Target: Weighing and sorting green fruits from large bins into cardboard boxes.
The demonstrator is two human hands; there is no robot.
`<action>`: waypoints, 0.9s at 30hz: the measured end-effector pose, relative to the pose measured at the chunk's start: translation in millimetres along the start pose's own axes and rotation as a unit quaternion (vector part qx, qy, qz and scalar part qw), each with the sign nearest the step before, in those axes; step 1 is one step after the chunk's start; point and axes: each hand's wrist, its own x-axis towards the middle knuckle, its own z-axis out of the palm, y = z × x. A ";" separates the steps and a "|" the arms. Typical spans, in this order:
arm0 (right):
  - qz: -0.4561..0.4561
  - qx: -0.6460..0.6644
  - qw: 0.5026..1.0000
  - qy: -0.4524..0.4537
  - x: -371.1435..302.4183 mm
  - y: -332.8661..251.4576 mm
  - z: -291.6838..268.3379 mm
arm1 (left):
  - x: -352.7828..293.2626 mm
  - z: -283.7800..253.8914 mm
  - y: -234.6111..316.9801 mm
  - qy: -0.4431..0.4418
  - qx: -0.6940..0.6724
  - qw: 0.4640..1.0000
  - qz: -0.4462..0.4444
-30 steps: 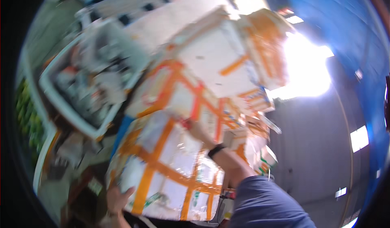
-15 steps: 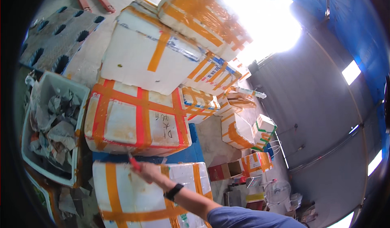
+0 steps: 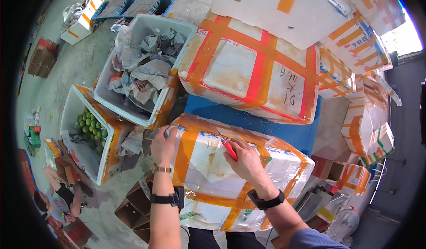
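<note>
A white foam box (image 3: 206,158), wrapped in clear film and orange tape, lies in front of me. My left hand (image 3: 163,148) grips its left end near the upper corner, fingers bent over the edge. In my right hand (image 3: 246,160) is a red-handled box cutter (image 3: 229,148), its thin blade pointing up and left over the taped upper edge of the box. Whether the blade touches the tape I cannot tell. Just beyond, on a blue pallet (image 3: 208,109), sits another foam box (image 3: 230,67) with red and orange tape.
Left of the boxes stand an open foam box (image 3: 116,69) of crumpled newspaper and another (image 3: 104,160) holding green round fruit. More foam boxes (image 3: 275,9) are stacked behind. Cardboard cartons (image 3: 135,209) lie by my left arm. A person (image 3: 62,204) is at the lower left; a fan (image 3: 346,224) stands lower right.
My view has swung left and down. My left hand has come into view on the box's left end. The box cutter in my right hand is now over the box's upper edge.
</note>
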 end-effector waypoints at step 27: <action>-0.201 -0.170 0.959 -0.104 111.9 26.7 11.7 | -15.6 -1.0 -39.9 -0.048 -0.230 0.972 -0.007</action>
